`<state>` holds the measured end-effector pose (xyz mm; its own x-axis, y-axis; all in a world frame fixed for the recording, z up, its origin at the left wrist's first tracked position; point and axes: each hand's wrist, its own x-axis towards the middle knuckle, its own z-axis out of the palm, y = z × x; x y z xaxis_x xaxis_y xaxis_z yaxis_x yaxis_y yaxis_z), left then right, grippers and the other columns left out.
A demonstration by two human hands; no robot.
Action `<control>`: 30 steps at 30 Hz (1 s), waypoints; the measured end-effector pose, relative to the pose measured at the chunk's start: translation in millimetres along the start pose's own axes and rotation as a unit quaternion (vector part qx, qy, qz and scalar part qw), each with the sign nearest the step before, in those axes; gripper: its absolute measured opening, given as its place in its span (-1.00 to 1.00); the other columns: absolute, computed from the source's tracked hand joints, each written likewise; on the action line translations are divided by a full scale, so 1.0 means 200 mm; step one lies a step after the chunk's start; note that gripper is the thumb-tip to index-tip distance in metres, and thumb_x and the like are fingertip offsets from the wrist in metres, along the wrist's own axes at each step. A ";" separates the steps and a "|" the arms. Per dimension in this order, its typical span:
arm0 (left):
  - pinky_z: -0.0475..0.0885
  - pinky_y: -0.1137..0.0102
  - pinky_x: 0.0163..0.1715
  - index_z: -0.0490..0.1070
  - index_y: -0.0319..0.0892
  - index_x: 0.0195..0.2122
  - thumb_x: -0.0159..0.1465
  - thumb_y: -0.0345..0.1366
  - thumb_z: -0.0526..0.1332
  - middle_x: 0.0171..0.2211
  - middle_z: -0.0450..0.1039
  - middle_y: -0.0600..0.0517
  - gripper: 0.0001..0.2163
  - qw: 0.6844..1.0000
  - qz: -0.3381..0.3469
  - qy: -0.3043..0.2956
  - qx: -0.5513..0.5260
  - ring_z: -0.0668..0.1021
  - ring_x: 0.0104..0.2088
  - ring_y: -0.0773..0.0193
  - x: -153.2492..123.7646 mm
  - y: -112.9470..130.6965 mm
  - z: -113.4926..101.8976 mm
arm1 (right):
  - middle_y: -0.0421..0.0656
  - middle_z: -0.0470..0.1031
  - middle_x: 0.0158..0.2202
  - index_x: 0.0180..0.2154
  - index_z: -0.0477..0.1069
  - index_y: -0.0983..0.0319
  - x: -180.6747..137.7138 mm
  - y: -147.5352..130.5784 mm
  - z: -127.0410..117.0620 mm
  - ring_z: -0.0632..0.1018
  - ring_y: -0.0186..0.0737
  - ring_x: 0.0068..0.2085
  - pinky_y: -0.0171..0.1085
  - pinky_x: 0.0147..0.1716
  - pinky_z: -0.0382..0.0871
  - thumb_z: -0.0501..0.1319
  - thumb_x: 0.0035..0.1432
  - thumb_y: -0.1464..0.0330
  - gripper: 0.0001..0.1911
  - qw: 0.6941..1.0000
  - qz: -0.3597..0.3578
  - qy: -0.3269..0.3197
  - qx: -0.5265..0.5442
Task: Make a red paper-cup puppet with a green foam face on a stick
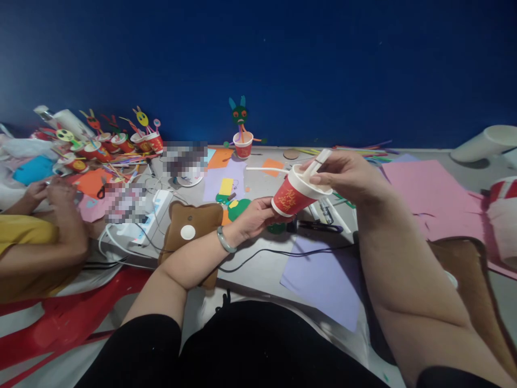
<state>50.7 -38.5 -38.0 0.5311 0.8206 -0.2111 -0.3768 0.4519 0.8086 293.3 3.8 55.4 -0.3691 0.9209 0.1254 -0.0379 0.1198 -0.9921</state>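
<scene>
My left hand (255, 215) grips the base of a small red paper cup (291, 195) with gold print, tilted to the right above the table. My right hand (346, 171) is closed at the cup's white rim, pinching a white stick-like piece (319, 161) that pokes into the cup's mouth. A thin white straw (266, 169) juts out to the left from the cup. A grey bangle sits on my left wrist. Both forearms hover over the grey table (258, 264).
A finished cup figure with a green head (242, 132) stands at the back. Several similar cup figures (117, 141) cluster at the far left. Another person's hands (48, 191) work at the left. Purple paper (323, 280), pink paper (428, 194), a brown bear-shaped pad (189, 226), cables and pens lie around.
</scene>
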 end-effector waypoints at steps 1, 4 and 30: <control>0.70 0.15 0.13 0.77 -0.26 -0.09 0.00 -0.14 0.81 -0.16 0.81 -0.15 -0.48 1.000 -0.001 -0.002 0.003 0.82 -0.15 0.11 0.00 0.00 0.00 | -0.01 0.87 -0.10 -0.28 0.83 0.11 0.00 0.00 -0.01 0.75 -0.09 -0.20 -0.12 -0.10 0.63 0.84 -0.10 -0.05 -0.50 1.000 0.000 -0.020 -0.002; 0.72 0.20 0.05 0.77 -0.26 -0.10 -0.08 -0.10 0.84 -0.18 0.82 -0.14 -0.42 1.000 -0.015 -0.012 -0.004 0.82 -0.19 0.13 0.00 0.00 0.01 | -0.01 0.86 -0.14 -0.30 0.83 0.10 0.00 0.00 -0.04 0.77 -0.04 -0.17 -0.11 -0.07 0.63 0.82 -0.08 -0.11 -0.48 0.997 -0.017 -0.075 -0.013; 0.73 0.33 -0.10 0.77 -0.24 -0.18 -0.05 -0.11 0.85 -0.25 0.80 -0.10 -0.49 0.997 -0.050 -0.052 -0.009 0.80 -0.26 0.21 -0.05 0.00 0.05 | -0.12 0.74 -0.32 -0.33 0.74 0.13 0.00 -0.02 -0.03 0.63 -0.16 -0.28 -0.15 -0.16 0.59 0.85 -0.14 0.01 -0.50 0.998 0.008 -0.051 -0.024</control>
<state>52.6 -49.6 -30.3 0.6419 0.7307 -0.2323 -0.3306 0.5372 0.7760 298.6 5.1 58.7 -0.4618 0.8807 0.1052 0.0128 0.1252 -0.9921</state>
